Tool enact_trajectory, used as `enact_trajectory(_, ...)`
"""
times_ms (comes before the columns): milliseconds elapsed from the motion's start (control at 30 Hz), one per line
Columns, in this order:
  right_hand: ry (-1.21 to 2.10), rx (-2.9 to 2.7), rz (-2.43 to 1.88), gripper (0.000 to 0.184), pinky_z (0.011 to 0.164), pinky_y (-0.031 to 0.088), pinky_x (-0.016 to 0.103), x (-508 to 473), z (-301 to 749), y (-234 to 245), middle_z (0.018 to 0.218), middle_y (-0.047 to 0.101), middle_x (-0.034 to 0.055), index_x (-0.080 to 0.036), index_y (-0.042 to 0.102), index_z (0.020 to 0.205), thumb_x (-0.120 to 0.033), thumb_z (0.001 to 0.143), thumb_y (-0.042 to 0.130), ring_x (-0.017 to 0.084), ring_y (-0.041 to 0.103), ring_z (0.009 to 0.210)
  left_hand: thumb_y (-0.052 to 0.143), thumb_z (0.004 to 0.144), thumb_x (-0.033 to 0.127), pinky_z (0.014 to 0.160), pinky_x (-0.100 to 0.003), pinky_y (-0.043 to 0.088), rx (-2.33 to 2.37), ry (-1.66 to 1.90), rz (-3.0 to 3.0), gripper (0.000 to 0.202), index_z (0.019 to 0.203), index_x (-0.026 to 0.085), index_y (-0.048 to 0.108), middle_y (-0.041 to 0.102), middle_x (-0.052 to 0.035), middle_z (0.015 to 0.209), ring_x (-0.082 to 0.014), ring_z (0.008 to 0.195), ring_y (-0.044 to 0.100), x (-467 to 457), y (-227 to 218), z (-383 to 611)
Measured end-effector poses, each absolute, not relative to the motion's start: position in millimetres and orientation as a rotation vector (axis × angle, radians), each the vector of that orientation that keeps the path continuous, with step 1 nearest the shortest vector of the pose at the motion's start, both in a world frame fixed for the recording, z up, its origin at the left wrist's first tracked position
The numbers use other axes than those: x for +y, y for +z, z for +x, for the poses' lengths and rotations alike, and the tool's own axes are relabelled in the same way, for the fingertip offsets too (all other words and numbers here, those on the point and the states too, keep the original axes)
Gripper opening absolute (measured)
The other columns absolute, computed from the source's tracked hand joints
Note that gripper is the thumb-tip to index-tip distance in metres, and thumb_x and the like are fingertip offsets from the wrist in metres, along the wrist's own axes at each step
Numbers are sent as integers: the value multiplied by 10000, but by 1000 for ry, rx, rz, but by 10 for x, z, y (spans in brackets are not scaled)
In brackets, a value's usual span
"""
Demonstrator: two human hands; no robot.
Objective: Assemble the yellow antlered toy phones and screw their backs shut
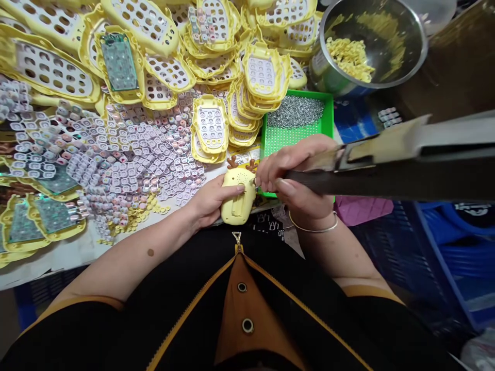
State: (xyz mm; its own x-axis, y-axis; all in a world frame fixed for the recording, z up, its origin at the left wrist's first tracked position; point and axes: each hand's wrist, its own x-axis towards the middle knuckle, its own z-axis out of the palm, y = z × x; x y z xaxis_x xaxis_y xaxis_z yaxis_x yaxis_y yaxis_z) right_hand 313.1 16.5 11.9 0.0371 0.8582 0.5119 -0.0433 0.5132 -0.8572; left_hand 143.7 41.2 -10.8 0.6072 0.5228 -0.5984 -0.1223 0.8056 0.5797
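A pale yellow toy phone with brown antlers lies back side up, its speaker holes and battery recess showing. My left hand is closed around its left side, thumb pressed across the back. My right hand grips what looks like an electric screwdriver, a long dark body stretching to the right edge of the view. Its tip is mostly hidden by my fingers, beside the toy's upper right edge. Whether the tip touches a screw cannot be made out. Just behind my right hand stands a green tray of small silver screws.
Yellow phone shells are stacked at the back. Heaps of pale keypads cover the left, with circuit boards among the shells. A steel bowl holds small yellow pieces. Blue crates stand at right.
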Motion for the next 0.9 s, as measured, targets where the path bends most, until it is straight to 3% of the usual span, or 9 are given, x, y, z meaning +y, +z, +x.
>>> enact_trajectory(100,670,-1267,-558,209,393,473,308,220,3141,296,555,520,-76,-329,662,995,-291,795,708,137,513,405,750,735,167,782,-372,541,853,380,503,342,1062,148,650,735,-79,894,-204,762,683,424,-105,1451)
enact_trajectory(367,430,-1090,-719,243,351,401,259,523,3351,2,544,458,-87,-327,659,931,-422,745,784,106,476,378,749,742,162,782,-402,562,861,358,480,359,1086,154,649,744,-97,942,-216,773,696,432,-90,1446)
enact_trajectory(700,536,-1112,-793,219,377,420,269,551,3360,-122,560,504,-76,-325,685,954,-396,767,774,107,484,400,750,738,138,743,-365,570,870,364,452,359,1083,149,654,742,-75,892,-205,755,698,443,-76,1457)
enact_trajectory(900,505,-1105,-814,194,393,437,305,456,3338,60,558,502,-66,-376,689,934,-397,759,770,130,490,420,776,726,164,763,-356,563,866,377,477,381,1084,156,646,745,-84,903,-202,775,699,433,-89,1454)
